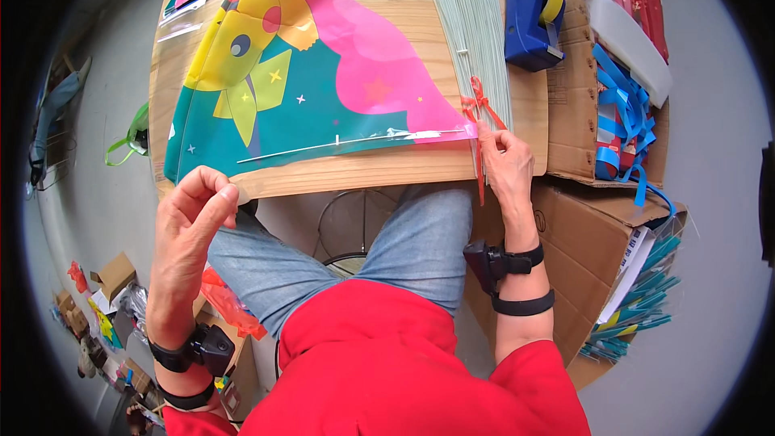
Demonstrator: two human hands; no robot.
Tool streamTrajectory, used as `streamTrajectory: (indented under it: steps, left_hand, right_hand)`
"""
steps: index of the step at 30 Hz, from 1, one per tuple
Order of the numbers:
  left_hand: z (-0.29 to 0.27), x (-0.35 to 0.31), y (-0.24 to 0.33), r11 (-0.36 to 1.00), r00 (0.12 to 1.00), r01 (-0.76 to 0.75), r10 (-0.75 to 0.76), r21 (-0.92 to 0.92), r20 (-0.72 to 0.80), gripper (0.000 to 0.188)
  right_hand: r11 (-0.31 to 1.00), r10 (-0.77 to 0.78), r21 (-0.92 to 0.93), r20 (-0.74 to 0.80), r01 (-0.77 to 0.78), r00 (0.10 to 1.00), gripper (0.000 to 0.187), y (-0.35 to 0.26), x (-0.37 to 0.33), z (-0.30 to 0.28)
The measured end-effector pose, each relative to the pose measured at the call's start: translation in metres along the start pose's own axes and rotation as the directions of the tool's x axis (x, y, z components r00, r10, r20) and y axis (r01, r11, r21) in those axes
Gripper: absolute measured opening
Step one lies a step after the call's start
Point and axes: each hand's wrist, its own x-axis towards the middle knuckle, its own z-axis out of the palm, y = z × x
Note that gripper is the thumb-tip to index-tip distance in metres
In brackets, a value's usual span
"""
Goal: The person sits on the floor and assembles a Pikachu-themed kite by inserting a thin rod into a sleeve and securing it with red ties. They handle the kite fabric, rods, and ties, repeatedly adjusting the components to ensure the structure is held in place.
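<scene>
A colourful kite sheet [303,109] in teal, pink and yellow, with a cartoon figure, lies on the wooden table [363,174]. A thin white rod [291,150] lies along its near edge, with shiny clear tape [397,134] towards the right end. My right hand [508,165] is closed at the sheet's pointed pink corner, thumb and forefinger pinching it. Close beside those fingers, a red string [478,98] ties a bundle of pale rods [467,28]. My left hand [194,214] is held just off the table's front edge, thumb and forefinger pressed together; what they hold, if anything, cannot be made out.
A blue tape dispenser [523,20] with yellow tape stands at the far right. Beside the table is a cardboard box [570,125] with blue straps [617,113]. Below it another box [577,246] holds teal rolled bundles [642,307]. Red plastic [230,303] lies at lower left.
</scene>
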Motion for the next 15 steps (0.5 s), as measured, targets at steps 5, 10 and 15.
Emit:
streamTrajectory:
  steps: [5, 10, 15]
  left_hand:
    - [0.001, 0.003, -0.006, 0.999, 0.999, 0.037, -0.037, 0.031, 0.012, 0.014]
    - [-0.006, 0.006, -0.015, 0.997, 0.999, 0.038, -0.038, 0.073, 0.006, 0.016]
    - [-0.019, 0.013, -0.027, 0.997, 0.999, 0.05, -0.051, 0.054, 0.017, 0.016]
  right_hand:
    - [0.993, 0.08, 0.081, 0.016, -0.081, 0.997, 0.028, 0.006, 0.007, 0.012]
    - [0.988, 0.036, 0.154, -0.097, -0.021, 0.995, 0.028, 0.01, 0.003, 0.01]
    - [0.998, 0.058, 0.046, -0.138, -0.053, 0.989, 0.04, 0.014, 0.01, 0.011]
